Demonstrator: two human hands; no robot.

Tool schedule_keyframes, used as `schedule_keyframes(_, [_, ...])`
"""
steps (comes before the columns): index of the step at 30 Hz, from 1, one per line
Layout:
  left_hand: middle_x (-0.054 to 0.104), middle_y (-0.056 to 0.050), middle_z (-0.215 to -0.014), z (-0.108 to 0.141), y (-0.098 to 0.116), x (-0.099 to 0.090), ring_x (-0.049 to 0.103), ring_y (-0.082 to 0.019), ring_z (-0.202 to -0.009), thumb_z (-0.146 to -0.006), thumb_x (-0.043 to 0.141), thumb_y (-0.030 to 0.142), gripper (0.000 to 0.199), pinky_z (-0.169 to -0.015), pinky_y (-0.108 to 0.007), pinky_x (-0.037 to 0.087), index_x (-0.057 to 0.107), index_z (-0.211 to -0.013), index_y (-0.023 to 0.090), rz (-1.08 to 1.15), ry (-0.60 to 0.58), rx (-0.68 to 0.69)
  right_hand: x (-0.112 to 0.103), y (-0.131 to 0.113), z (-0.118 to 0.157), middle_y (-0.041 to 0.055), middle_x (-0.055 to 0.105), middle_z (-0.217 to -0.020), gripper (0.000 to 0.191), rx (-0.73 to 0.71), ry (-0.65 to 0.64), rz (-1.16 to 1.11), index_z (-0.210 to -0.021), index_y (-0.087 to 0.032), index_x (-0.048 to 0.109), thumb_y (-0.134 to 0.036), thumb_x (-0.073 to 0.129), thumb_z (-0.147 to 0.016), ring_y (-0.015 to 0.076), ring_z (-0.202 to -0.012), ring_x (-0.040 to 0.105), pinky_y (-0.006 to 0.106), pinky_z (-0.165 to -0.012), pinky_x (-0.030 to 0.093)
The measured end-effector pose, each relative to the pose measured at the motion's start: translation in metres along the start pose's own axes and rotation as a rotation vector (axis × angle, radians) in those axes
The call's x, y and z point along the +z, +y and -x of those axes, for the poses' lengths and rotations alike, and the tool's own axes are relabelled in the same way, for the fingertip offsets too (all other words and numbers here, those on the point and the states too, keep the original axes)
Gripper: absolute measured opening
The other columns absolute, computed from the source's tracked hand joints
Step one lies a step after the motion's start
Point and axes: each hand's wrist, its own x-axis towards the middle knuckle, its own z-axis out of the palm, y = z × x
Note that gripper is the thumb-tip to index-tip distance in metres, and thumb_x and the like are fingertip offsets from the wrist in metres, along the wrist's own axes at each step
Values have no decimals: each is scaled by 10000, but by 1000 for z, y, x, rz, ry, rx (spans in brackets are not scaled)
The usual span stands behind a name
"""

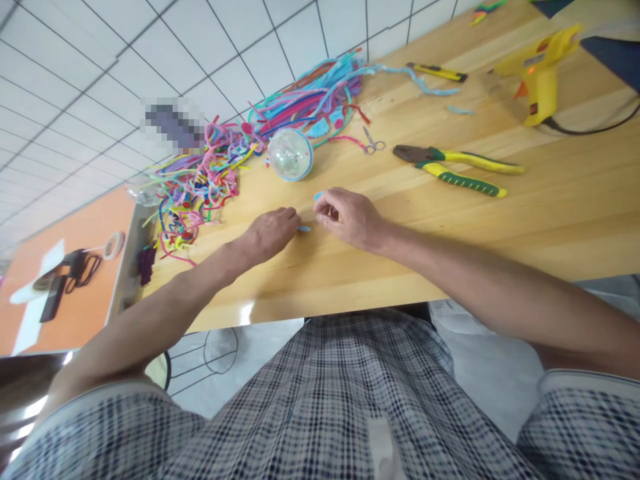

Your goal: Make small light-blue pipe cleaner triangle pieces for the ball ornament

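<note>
My left hand [274, 233] is closed low over the wooden table, and a short piece of light-blue pipe cleaner [305, 229] pokes out from its fingertips. Facing it, my right hand [350, 217] is curled in a pinch. A small light-blue bit [318, 196] shows at its fingertips; most of it is hidden, so its kind is unclear. A narrow gap separates the two hands. Just beyond them sits a clear plastic ball [291, 155] with a blue rim, apart from both hands.
Colourful pipe cleaners [310, 100] are heaped along the wall, with a tangle of curled ones [215, 167] to the left. Small scissors [371, 141], pliers [450, 167], a utility knife [437, 71] and a yellow glue gun [543, 73] with a cord lie to the right. An orange table [100, 207] adjoins at left.
</note>
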Motion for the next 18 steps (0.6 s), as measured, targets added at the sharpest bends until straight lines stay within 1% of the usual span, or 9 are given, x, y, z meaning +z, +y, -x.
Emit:
schedule_keyframes(2, [775,-160,-1120,-3,-2,-5,780,-308,-1067,-1080,565,100,233,-886,-382,602,782,-1151,148,-14,-67,12,1,1,0,55,784,-1027,88,7,-5,-6,-1005,-224,670,-148,646,-968,191,-842,672,339,-842,508])
schedule_keyframes(5, [779,-157,-1156,-5,-4,-13,793,-299,-1093,-1102,553,120,257,-880,-360,591,768,-1240,149,-19,-146,12,1,2,0,55,786,-1024,81,3,-4,-11,-1007,-221,675,-152,650,-973,190,-837,669,340,-842,510])
schedule_keyframes(10, [790,-167,-1189,-7,-2,-19,807,-312,-1143,-1129,529,136,280,-889,-357,574,761,-1286,144,6,-214,-7,0,3,1,54,787,-1018,87,-7,-4,-4,-998,-221,690,-147,656,-963,194,-844,679,346,-844,517])
schedule_keyframes(15, [802,-165,-1166,-14,-3,-23,809,-303,-1090,-1135,535,189,267,-834,-347,545,779,-1238,158,94,-237,-63,-1,3,1,52,792,-1015,88,-13,-8,-4,-986,-226,691,-150,656,-957,196,-825,678,350,-825,525])
schedule_keyframes(17, [803,-142,-1124,-15,-9,-24,798,-284,-1051,-1122,557,218,238,-828,-338,533,789,-1158,175,164,-213,-37,-2,3,1,53,796,-1015,83,-16,-8,-3,-984,-226,690,-155,657,-957,194,-828,682,347,-824,527])
schedule_keyframes(18, [801,-126,-1091,-14,-14,-24,789,-272,-1024,-1110,573,231,221,-829,-332,527,789,-1105,185,210,-182,-24,-3,4,1,55,797,-1017,80,-16,-8,-2,-984,-225,690,-157,657,-957,194,-830,684,346,-823,527])
